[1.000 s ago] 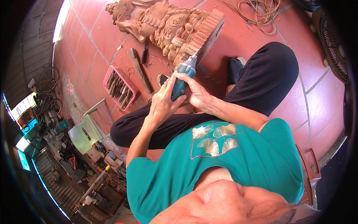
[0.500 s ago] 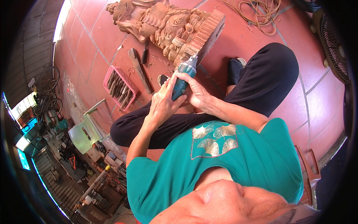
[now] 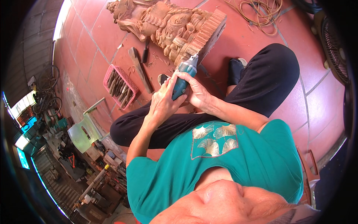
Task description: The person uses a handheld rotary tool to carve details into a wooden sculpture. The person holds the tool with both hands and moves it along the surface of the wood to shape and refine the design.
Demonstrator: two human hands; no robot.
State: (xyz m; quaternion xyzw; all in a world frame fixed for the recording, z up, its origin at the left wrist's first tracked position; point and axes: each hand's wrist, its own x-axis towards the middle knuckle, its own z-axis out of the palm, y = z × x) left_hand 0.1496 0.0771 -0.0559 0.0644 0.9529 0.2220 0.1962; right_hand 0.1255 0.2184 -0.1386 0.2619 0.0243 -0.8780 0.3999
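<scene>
A teal die grinder (image 3: pixel 181 83) with a silver nose is held between both my hands. My left hand (image 3: pixel 163 99) closes on its left side, and my right hand (image 3: pixel 197 92) wraps round it from the right. The grinder's nose points up at the base of a carved wooden statue (image 3: pixel 173 28), which lies on its side on the floor. I cannot make out whether the tip touches the wood. Both hands are apart from the statue itself.
Left of my hands are a pink basket (image 3: pixel 131 83) of wooden-handled tools, a wooden mallet-like stick (image 3: pixel 140 71) and a dark-handled tool (image 3: pixel 145 52). A coiled cord (image 3: pixel 261 16) lies far right, near a fan (image 3: pixel 333 48). A pale green chair (image 3: pixel 85 133) stands left.
</scene>
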